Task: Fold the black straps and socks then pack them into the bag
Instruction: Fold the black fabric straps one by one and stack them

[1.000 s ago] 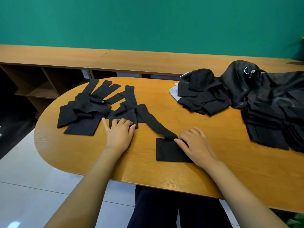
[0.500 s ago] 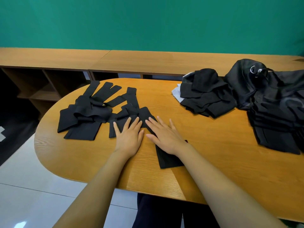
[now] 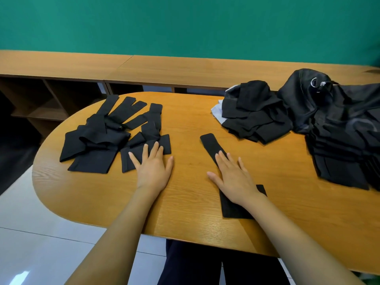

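Far left: loose pile of black socks and straps [image 3: 96, 138], unfolded and overlapping, on the tabletop [image 3: 185, 204]. Left hand [image 3: 153, 168] is flat, palm down, fingers straight and slightly spread; the fingertips rest on the pile's near-right piece, while the palm and thumb are on bare wood. It grips nothing. Right hand [image 3: 234, 178] is also flat, fingers spread, pressing down mid-length on a single long black sock [image 3: 210, 144] laid out on its own. The narrow end sticks out beyond the fingertips and the wide end shows beside the wrist. Further right: a folded black stack [image 3: 257, 118], then the black bag [image 3: 308, 97], with more folded black pieces [image 3: 339, 159] near the right edge.
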The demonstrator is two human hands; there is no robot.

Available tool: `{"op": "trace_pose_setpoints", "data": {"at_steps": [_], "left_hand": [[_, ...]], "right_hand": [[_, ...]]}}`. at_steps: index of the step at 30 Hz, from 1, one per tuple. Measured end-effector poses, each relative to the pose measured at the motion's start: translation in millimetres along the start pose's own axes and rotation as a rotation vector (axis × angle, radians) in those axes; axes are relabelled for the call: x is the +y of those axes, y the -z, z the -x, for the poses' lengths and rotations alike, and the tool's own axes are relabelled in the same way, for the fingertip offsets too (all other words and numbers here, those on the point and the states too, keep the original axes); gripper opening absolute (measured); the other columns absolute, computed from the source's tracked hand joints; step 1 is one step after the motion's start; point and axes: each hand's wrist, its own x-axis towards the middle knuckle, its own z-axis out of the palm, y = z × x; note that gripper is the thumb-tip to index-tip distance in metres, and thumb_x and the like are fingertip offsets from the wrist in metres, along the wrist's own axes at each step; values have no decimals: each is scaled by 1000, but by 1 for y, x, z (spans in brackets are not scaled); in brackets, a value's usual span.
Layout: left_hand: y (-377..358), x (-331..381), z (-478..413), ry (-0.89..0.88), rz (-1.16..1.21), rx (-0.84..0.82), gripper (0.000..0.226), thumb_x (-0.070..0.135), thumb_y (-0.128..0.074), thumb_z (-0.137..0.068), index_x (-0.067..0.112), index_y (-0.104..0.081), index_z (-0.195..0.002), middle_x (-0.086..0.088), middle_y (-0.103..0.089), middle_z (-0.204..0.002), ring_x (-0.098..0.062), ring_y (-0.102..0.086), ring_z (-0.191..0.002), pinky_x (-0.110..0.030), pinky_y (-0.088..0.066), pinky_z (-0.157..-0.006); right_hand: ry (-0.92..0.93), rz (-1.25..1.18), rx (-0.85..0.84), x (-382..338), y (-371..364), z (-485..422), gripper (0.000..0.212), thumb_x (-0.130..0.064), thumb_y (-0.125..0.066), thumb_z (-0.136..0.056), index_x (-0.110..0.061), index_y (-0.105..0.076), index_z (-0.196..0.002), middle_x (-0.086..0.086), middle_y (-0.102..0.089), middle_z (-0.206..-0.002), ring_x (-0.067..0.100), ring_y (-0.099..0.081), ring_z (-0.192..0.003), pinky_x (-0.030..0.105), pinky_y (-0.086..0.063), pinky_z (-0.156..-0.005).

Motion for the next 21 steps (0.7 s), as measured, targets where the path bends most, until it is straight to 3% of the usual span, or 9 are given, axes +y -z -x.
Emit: {"op": "trace_pose_setpoints", "data": {"at_steps": [8,12,16,21], "left_hand": [[3,0,4,-32,-10,-7,58,51,-23,-102,21,-29,-152,3,-15,-162,-21,1,-150,-59,20,-110],[7,-2,9,-109,40,53,50,44,-30,-104,23,-36,-149,2,-28,-158,-17,-10,-149,-53,25,-110],[6,4,24,-180,95,110,46,40,-35,-103,22,-43,-145,2,-39,-153,-17,-20,-147,-51,24,-111],[2,21,54,-240,190,157,50,48,-29,-101,24,-48,-141,4,-45,-148,-13,-27,-144,-48,24,-113]], "right_hand": [[3,-133,-50,-12,7,-24,73,-65,-17,-96,-26,-2,-157,-6,3,-164,16,9,-150,46,9,-120],[81,-270,131,1,26,-9,64,-58,-24,-99,-29,-15,-156,-11,-8,-163,9,3,-149,39,8,-121],[99,-253,202,31,22,35,63,-57,-35,-97,-31,-23,-153,-14,-23,-159,4,-10,-148,34,6,-121],[37,-183,154,44,0,61,67,-61,-37,-94,-34,-19,-153,-16,-23,-158,5,-9,-148,35,8,-121]]}}
